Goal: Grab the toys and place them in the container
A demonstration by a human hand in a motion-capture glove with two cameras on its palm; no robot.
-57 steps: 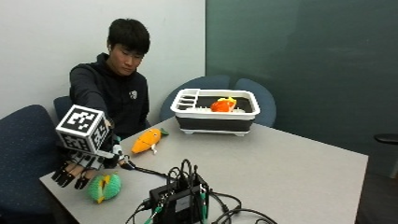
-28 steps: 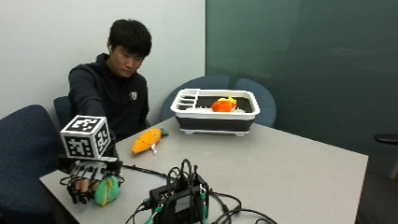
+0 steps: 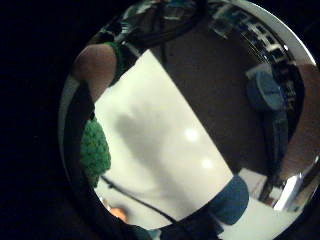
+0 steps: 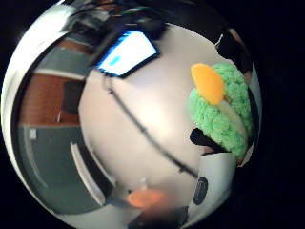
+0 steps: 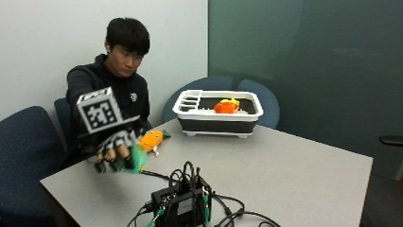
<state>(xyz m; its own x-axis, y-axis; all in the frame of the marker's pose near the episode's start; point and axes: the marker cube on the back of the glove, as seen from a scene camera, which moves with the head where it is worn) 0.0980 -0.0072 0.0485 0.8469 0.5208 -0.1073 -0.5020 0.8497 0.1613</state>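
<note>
Table [image 5: 302, 161]; hands [image 5: 116, 150] half hide green toy [image 5: 136, 159].

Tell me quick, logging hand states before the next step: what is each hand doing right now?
Right hand: grip closed around the green plush toy, lifted off the table.
Left hand: out of sight, cannot be told.

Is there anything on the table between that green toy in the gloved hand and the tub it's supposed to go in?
Only the orange toy lies roughly between the green toy and the container; lifted above it, nothing visible blocks the way.
</note>
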